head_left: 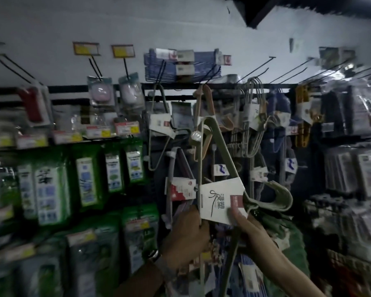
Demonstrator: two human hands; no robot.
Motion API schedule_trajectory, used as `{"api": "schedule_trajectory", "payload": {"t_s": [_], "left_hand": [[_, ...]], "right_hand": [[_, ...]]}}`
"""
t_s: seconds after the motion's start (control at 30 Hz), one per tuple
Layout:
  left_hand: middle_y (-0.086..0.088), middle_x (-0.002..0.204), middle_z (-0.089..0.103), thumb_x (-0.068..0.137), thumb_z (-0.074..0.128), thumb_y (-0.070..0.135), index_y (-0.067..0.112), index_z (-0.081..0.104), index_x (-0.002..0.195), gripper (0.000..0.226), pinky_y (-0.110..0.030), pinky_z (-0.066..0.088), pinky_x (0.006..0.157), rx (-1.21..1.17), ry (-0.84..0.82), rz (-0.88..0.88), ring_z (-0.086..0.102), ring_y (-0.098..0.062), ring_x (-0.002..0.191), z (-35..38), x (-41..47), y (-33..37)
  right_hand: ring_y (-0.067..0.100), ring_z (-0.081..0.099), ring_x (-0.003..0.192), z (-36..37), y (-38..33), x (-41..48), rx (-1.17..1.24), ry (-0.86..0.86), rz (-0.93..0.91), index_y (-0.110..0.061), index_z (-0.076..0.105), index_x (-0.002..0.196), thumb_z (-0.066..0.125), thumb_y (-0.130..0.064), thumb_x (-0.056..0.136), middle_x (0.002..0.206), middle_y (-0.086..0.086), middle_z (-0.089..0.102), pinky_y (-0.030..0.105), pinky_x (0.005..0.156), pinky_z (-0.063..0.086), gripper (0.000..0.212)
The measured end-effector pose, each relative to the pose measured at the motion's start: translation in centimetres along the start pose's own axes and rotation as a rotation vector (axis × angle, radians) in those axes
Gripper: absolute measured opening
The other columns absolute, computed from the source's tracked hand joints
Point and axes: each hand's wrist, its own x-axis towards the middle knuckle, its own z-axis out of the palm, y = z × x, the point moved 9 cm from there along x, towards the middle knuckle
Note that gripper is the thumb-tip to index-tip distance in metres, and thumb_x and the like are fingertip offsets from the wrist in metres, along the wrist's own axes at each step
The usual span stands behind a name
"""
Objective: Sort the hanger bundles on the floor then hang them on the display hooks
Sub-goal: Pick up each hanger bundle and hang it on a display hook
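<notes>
I hold an olive-green hanger bundle (214, 151) with a white paper label (220, 201) up in front of the display wall, turned on its side so its hooks (281, 196) point right. My left hand (185, 236) grips the bundle's lower bar. My right hand (250, 228) pinches the label's lower right corner by the hooks. Behind it, other hanger bundles hang from black display hooks (253, 70): a grey one (159, 125), a tan one (204, 103) and a pale one (248, 116).
Green packaged goods (49, 185) fill the shelves at left. Blue hangers (182, 65) sit high on the wall. Dark packaged items (351, 116) hang at right. Several long bare hooks (296, 69) jut out at the upper right. The picture is blurred.
</notes>
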Motion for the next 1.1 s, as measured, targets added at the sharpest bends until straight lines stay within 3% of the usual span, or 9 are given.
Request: {"api": "schedule_trajectory", "payload": {"t_s": [0.1,0.33,0.43,0.53,0.63,0.77,0.93,1.03,1.1], "left_hand": [[0.003,0.083,0.062,0.102,0.044,0.025,0.023,0.051,0.103,0.007,-0.032,0.044,0.055,0.031,0.032,0.011,0.059,-0.014,0.064,-3.2,0.8,0.8],[0.004,0.117,0.071,0.099,0.046,0.034,0.021,0.056,0.132,0.037,-0.032,0.057,0.074,0.039,0.136,-0.020,0.068,-0.012,0.092,-11.7,6.2,1.6],[-0.001,0.116,0.070,0.097,0.044,0.035,0.016,0.064,0.117,0.034,-0.036,0.057,0.083,0.107,0.135,-0.048,0.067,-0.018,0.096,-14.7,9.5,1.3],[-0.011,0.108,0.073,0.084,0.041,0.038,0.011,0.067,0.107,0.044,-0.033,0.058,0.080,0.168,0.143,-0.091,0.070,-0.027,0.093,-17.5,12.7,0.7],[-0.018,0.110,0.068,0.088,0.048,0.019,0.001,0.059,0.092,0.022,-0.028,0.044,0.069,0.191,0.119,-0.123,0.063,-0.031,0.092,-19.7,15.3,0.7],[-0.025,0.113,0.066,0.091,0.050,0.013,0.002,0.055,0.090,0.012,-0.026,0.038,0.065,0.255,0.127,-0.102,0.055,-0.029,0.087,-21.2,19.1,-0.1],[-0.019,0.098,0.061,0.090,0.053,0.015,0.004,0.053,0.072,0.021,-0.027,0.036,0.058,0.307,0.145,-0.073,0.053,-0.029,0.083,-21.5,22.4,-0.9],[-0.020,0.109,0.066,0.090,0.053,0.014,-0.001,0.064,0.092,0.019,-0.027,0.042,0.066,0.276,0.171,-0.057,0.058,-0.029,0.089,-21.6,23.5,-1.0],[-0.019,0.117,0.067,0.091,0.051,0.015,-0.002,0.065,0.109,0.029,-0.030,0.048,0.073,0.257,0.195,-0.059,0.063,-0.031,0.099,-21.6,24.1,-1.2]], "right_hand": [[0.031,0.074,0.106,1.5,-2.5,1.8,0.013,0.042,-0.088,-0.024,0.076,0.120,0.055,-0.061,0.094,0.116,0.009,0.077,0.056,0.100,0.055,0.050],[0.020,0.074,0.108,6.2,-10.9,7.0,-0.022,0.011,-0.318,-0.022,0.074,0.123,0.042,-0.048,0.106,0.116,0.002,0.078,0.040,0.096,0.056,0.045],[0.021,0.075,0.103,8.1,-13.8,10.3,-0.075,0.008,-0.382,-0.024,0.077,0.117,0.041,-0.053,0.106,0.113,0.007,0.079,0.042,0.091,0.060,0.048],[0.007,0.072,0.081,9.9,-15.9,14.0,-0.140,-0.005,-0.422,-0.025,0.076,0.116,0.036,-0.060,0.105,0.097,-0.004,0.080,0.025,0.069,0.054,0.054],[0.009,0.076,0.091,11.2,-17.5,17.6,-0.137,0.003,-0.411,-0.020,0.076,0.116,0.036,-0.058,0.107,0.101,-0.004,0.081,0.022,0.075,0.056,0.056],[0.019,0.077,0.099,11.8,-18.2,21.8,-0.107,0.035,-0.400,-0.016,0.076,0.118,0.037,-0.055,0.108,0.105,0.002,0.080,0.040,0.091,0.061,0.056],[0.022,0.076,0.101,11.4,-18.3,24.8,-0.084,0.099,-0.422,-0.021,0.077,0.116,0.038,-0.063,0.104,0.108,0.003,0.080,0.046,0.091,0.061,0.058],[0.017,0.076,0.098,11.2,-19.0,25.9,-0.085,0.087,-0.457,-0.022,0.077,0.113,0.038,-0.057,0.107,0.101,-0.001,0.080,0.045,0.095,0.059,0.053],[0.009,0.073,0.082,10.6,-19.5,26.6,-0.113,0.124,-0.483,-0.022,0.077,0.103,0.039,-0.049,0.109,0.084,-0.007,0.077,0.033,0.081,0.061,0.047]]}}
